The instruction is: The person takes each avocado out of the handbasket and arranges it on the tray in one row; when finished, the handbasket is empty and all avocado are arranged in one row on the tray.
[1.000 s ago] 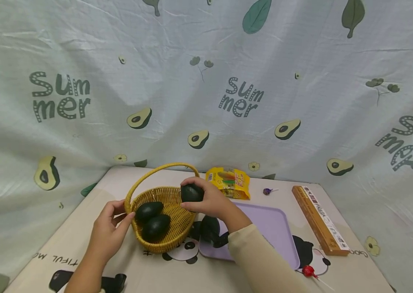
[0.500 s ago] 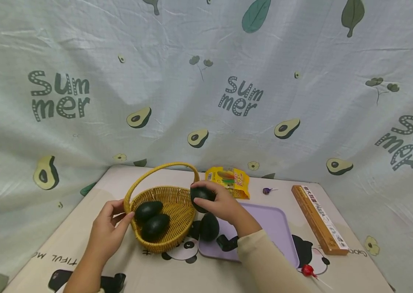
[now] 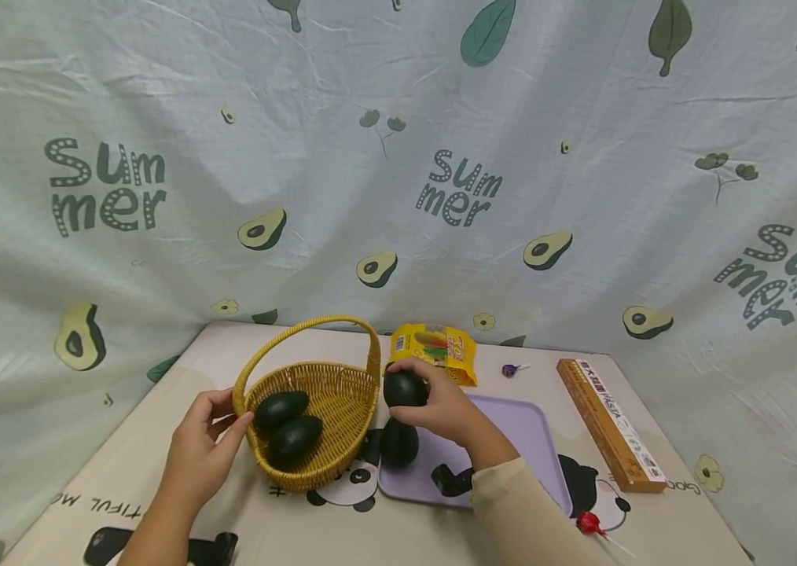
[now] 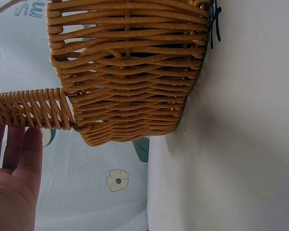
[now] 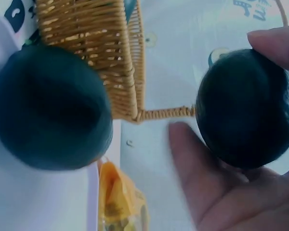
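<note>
My left hand [image 3: 196,452] pinches the lower left end of the handle on a wicker basket [image 3: 349,424]. In the left wrist view, fingertips [image 4: 29,149] touch the woven handle [image 4: 31,109]. Two dark green avocados, one [image 3: 281,410] behind the other [image 3: 295,442], lie at the basket's left side. Just right of the basket, my right hand [image 3: 441,405] grips another avocado [image 3: 405,388] between thumb and fingers, raised above the lilac tray [image 3: 519,440]. On the tray's left edge sits one more avocado [image 5: 53,108], directly below the held one in the head view.
A yellow snack bag [image 3: 437,350] lies behind the tray. Farther right are a purple lollipop [image 3: 509,370] and a long pasta box [image 3: 611,424]. A red lollipop [image 3: 589,523] lies near the tray's front right corner. Printed cloth [image 3: 398,196] hangs behind the table.
My right hand has carried its avocado rightward, from over the basket's right rim to above the tray. The left hand keeps its hold on the handle. The head view has shifted slightly.
</note>
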A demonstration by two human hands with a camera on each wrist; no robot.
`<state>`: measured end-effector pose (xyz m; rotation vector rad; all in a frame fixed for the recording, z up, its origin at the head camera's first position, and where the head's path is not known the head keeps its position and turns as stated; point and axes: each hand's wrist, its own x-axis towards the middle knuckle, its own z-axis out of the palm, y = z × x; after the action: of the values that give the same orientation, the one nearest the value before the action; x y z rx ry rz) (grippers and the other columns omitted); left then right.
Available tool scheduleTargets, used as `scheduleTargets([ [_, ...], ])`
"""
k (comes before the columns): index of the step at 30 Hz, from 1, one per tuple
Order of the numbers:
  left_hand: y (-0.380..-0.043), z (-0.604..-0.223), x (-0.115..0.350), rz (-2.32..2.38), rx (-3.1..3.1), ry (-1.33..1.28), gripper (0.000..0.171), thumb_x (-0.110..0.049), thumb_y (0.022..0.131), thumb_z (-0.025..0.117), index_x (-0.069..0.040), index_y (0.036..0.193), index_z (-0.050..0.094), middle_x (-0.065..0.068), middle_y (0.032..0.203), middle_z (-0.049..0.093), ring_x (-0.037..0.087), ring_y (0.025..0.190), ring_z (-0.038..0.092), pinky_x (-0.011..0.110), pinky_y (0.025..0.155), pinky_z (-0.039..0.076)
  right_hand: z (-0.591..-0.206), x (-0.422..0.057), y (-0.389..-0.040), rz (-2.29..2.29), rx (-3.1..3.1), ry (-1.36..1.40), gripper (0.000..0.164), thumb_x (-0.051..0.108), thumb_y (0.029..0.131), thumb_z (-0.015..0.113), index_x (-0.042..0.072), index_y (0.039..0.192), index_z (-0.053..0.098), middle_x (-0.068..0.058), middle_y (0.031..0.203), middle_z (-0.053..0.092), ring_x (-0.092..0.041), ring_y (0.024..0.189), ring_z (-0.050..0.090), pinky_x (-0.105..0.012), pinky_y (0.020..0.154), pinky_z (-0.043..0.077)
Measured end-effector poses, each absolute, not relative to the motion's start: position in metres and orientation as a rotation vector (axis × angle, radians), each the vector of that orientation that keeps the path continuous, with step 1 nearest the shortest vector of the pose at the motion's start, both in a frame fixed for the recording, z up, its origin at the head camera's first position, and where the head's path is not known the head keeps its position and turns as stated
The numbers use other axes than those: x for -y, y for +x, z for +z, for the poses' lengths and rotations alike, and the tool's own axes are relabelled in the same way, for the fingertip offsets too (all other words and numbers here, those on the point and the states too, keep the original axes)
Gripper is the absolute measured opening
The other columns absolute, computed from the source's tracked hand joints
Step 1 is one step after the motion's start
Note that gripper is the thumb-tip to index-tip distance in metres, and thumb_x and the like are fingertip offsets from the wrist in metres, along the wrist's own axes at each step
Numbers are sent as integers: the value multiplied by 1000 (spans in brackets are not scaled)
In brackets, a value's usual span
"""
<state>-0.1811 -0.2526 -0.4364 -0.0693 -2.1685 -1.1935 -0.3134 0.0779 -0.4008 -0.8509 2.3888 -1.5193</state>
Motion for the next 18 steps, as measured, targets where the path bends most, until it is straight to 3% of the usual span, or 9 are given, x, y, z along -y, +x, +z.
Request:
scheduleTargets([
  [9,-181,-438,255,-1190,2167,-58,33,0,95,71,3,124,54,17,123,62,-13,106,53,1,90,48,-411,-95,-315,-1456,-2462,-789,50,26,87,82,33,131,60,1,145,54,-30,121,57,-54,104,55],
  [18,-182,-438,254,-1181,2170,-56,34,-1,95,71,3,125,54,15,120,62,-14,106,52,-1,91,45,-424,-108,-312,-1440,-2516,-715,51,25,85,84,30,130,63,-5,136,61,-30,114,61,-52,97,57],
])
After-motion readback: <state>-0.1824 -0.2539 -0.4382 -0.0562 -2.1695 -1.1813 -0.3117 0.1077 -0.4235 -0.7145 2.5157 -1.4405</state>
